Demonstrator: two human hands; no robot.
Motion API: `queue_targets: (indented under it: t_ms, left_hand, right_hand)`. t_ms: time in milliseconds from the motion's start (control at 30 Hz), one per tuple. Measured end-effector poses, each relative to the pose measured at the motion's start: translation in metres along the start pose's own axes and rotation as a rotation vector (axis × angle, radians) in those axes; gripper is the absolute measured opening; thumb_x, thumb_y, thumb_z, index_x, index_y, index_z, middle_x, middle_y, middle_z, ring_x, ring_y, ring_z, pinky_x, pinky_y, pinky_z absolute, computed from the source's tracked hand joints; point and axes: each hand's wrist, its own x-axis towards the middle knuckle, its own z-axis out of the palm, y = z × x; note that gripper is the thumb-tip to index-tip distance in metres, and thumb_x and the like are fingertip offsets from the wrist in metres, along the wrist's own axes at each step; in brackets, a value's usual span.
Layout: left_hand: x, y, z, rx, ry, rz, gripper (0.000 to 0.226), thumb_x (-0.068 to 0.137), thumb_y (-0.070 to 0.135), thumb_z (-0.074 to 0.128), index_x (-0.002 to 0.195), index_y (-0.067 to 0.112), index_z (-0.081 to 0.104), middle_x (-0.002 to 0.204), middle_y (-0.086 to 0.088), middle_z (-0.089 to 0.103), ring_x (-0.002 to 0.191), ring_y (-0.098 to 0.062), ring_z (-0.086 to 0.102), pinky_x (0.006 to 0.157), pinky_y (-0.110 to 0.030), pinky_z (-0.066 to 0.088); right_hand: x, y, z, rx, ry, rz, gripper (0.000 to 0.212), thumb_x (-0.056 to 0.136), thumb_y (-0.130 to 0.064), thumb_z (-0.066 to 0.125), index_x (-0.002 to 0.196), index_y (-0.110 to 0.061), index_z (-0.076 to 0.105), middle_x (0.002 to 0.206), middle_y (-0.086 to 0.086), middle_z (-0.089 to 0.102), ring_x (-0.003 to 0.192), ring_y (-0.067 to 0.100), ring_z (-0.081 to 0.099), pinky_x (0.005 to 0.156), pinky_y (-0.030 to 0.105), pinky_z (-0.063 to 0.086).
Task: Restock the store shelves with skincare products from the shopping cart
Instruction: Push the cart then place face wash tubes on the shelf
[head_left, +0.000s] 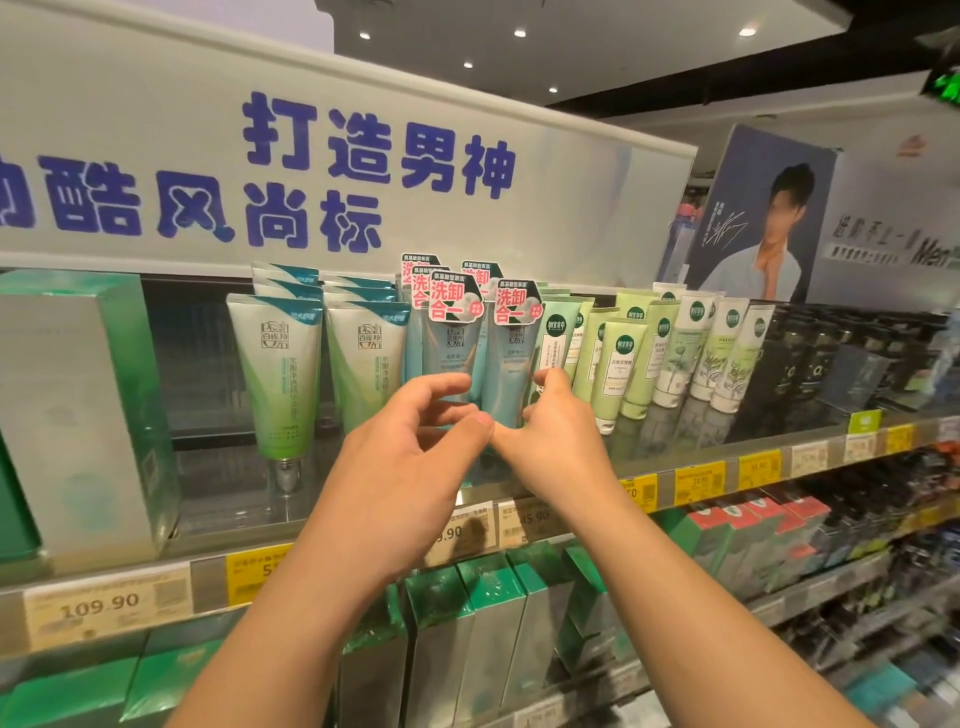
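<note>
Two bare forearms nearest the lens, raised from below towards the top shelf (753, 447). Left hand (410, 431) cupped with fingers loosely curled, fingertips at the lower body of a blue tube (452, 358), thumb held clear underneath; touching at most, not visibly clamped round it. Right hand (556, 415) just beside, fingers curled in at the base of a second blue tube (511, 364), seemingly pinching its lower edge, though the far side of the grip is hidden. Thumbs nearly meeting between the two hands.

Both tubes stood cap-down in the front rank, labels outward, pink and black tags (517, 304) up top: probably so that faces line up with the price strip (524, 519) below. Hands low on the tubes for a reason, most likely: steadying tall, narrow stock near its foot to stop a topple into the neighbours.

Further left, white and green tubes (275, 374) in their own lane, then a large pale box (67, 415). To the right, light green tubes (618, 358) and white floral ones (717, 353), packed close. Green cartons (488, 613) on the shelf beneath. Blue-lettered banner (311, 171) above.

Shopping cart out of sight. Step judged as squaring up freshly placed blue tubes; more stock likely to follow.
</note>
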Motion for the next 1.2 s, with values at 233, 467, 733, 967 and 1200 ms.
queue_targets:
  t_ms: [233, 467, 733, 967, 1200]
  left_hand:
    - [-0.004, 0.010, 0.015, -0.101, -0.107, 0.061, 0.054, 0.072, 0.060, 0.066, 0.123, 0.042, 0.066, 0.104, 0.023, 0.074, 0.100, 0.003, 0.068, 0.097, -0.045, 0.056]
    - [-0.022, 0.011, 0.064, -0.266, -0.343, 0.116, 0.060, 0.066, 0.063, 0.065, 0.121, 0.041, 0.067, 0.109, 0.014, 0.076, 0.105, -0.001, 0.070, 0.099, -0.045, 0.055]
    - [-0.094, -0.016, 0.181, -0.266, -0.726, 0.021, 0.053, 0.069, 0.064, 0.064, 0.116, 0.040, 0.071, 0.106, 0.017, 0.076, 0.100, -0.003, 0.071, 0.100, -0.044, 0.055]
    - [-0.188, -0.056, 0.269, -0.134, -0.986, -0.086, 0.022, 0.088, 0.050, 0.070, 0.107, 0.037, 0.072, 0.086, 0.015, 0.074, 0.076, 0.003, 0.064, 0.081, -0.029, 0.051]
    - [-0.278, -0.104, 0.286, 0.245, -1.141, -0.014, 0.032, 0.096, 0.054, 0.060, 0.121, 0.036, 0.067, 0.102, 0.010, 0.073, 0.085, -0.011, 0.066, 0.073, -0.028, 0.045]
  right_hand:
    - [-0.033, 0.006, -0.028, 0.220, 0.182, -0.105, 0.041, 0.095, -0.030, 0.070, 0.132, -0.023, 0.054, 0.107, -0.008, 0.067, 0.073, -0.016, 0.061, 0.064, 0.002, 0.042]
    - [-0.097, 0.052, -0.062, 0.364, 0.402, -0.084, 0.031, 0.096, -0.013, 0.069, 0.121, -0.025, 0.056, 0.113, 0.004, 0.065, 0.075, 0.002, 0.068, 0.064, 0.015, 0.053]
    - [-0.230, 0.149, -0.109, 0.204, 0.551, 0.287, 0.029, 0.098, -0.027, 0.068, 0.119, -0.042, 0.055, 0.106, -0.016, 0.070, 0.085, 0.001, 0.068, 0.073, 0.021, 0.055]
    - [-0.361, 0.203, -0.127, 0.149, 0.682, 0.541, 0.025, 0.089, -0.041, 0.066, 0.112, -0.048, 0.059, 0.101, -0.017, 0.071, 0.082, 0.003, 0.069, 0.077, 0.030, 0.059]
    - [-0.492, 0.228, -0.117, 0.144, 0.672, 0.828, 0.026, 0.098, -0.027, 0.067, 0.120, -0.037, 0.057, 0.103, -0.012, 0.068, 0.079, -0.003, 0.064, 0.073, 0.017, 0.049]
